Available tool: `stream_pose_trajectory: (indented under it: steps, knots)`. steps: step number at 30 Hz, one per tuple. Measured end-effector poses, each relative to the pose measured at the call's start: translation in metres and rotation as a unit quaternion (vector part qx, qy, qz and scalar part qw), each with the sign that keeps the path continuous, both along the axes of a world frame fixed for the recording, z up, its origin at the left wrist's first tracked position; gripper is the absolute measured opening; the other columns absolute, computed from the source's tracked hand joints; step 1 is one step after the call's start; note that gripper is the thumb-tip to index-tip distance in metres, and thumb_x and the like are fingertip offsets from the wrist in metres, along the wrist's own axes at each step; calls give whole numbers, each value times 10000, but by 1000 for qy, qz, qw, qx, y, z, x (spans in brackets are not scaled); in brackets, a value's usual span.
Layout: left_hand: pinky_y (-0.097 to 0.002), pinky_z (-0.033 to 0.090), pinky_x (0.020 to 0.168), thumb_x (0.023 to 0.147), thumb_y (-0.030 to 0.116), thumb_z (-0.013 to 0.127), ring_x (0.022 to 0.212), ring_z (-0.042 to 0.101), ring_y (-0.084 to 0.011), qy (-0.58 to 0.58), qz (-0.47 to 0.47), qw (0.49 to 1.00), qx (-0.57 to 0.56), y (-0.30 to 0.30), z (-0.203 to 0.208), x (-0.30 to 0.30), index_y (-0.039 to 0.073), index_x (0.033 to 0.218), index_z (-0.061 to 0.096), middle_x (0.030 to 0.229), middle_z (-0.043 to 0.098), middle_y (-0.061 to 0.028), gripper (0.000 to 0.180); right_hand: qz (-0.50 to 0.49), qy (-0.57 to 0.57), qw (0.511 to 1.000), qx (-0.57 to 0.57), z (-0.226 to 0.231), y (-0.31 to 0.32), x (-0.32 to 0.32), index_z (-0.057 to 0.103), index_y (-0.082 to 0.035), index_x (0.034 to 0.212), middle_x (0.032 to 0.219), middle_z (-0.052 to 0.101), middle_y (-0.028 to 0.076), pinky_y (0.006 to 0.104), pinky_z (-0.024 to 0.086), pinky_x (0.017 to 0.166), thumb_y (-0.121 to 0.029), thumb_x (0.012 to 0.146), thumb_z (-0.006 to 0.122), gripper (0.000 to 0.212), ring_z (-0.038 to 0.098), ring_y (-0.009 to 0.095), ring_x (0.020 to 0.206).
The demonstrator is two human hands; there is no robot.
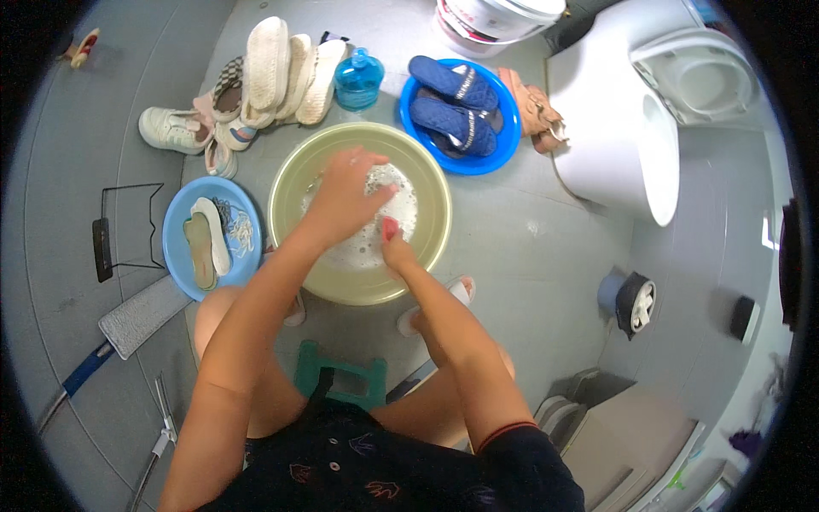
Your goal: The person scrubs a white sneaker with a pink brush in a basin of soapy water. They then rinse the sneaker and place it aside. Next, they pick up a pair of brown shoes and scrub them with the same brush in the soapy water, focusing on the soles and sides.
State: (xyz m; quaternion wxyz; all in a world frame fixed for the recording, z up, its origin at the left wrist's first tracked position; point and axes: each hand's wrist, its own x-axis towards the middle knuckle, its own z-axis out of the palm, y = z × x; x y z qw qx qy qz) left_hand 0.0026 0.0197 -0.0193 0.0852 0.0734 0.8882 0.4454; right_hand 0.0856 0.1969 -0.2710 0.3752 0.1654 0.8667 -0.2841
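Observation:
In front of me on the floor stands a wide olive-green basin (287, 256) with foamy, whitish water (394, 189) in it. My left hand (343, 203) is over the basin, its fingers stretched out and apart, with nothing visible in it. Lower on the right side, my right hand (396, 250) is closed at the water, and most of its fingers are hidden. A small pinkish-red thing (390, 228) shows at its tip; its kind cannot be made out.
Left of the basin, a light-blue basin (175, 263) holds insoles and laces. Behind it stand several shoes (269, 72) and a blue liquid bottle (359, 81). A blue basin (513, 136) holds navy slippers (456, 125). A toilet (597, 119) and green stool (375, 388) are nearby.

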Motion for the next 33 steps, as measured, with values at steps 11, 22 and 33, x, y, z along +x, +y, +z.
stream_pose_trajectory:
  steps: [11, 22, 33]
  knots:
    - [-457, 305, 1074, 819, 257, 682, 1286, 361, -427, -7, -53, 988, -148, -18, 37, 33, 112, 1273, 525, 1408, 355, -234, 502, -232, -22, 968, -93, -148, -40, 3, -47, -86, 1491, 1153, 572, 320, 480, 432, 931, -337, 973, 340, 693, 568, 452, 1075]
    - [-487, 344, 1008, 817, 274, 672, 1221, 412, -427, 9, -15, 989, -146, -29, 34, 37, 87, 1255, 526, 1378, 370, -248, 497, -142, 36, 984, 101, -84, -4, -15, 7, -191, 1486, 1048, 634, 254, 505, 490, 769, -308, 991, 295, 584, 642, 407, 888]
    - [-472, 363, 1025, 826, 290, 674, 1231, 421, -436, -2, -7, 990, -139, -34, 26, 27, 85, 1265, 526, 1392, 366, -261, 507, -35, -34, 999, 14, -51, -5, 3, -49, -153, 1498, 1043, 634, 265, 489, 468, 826, -198, 918, 445, 763, 619, 434, 904]
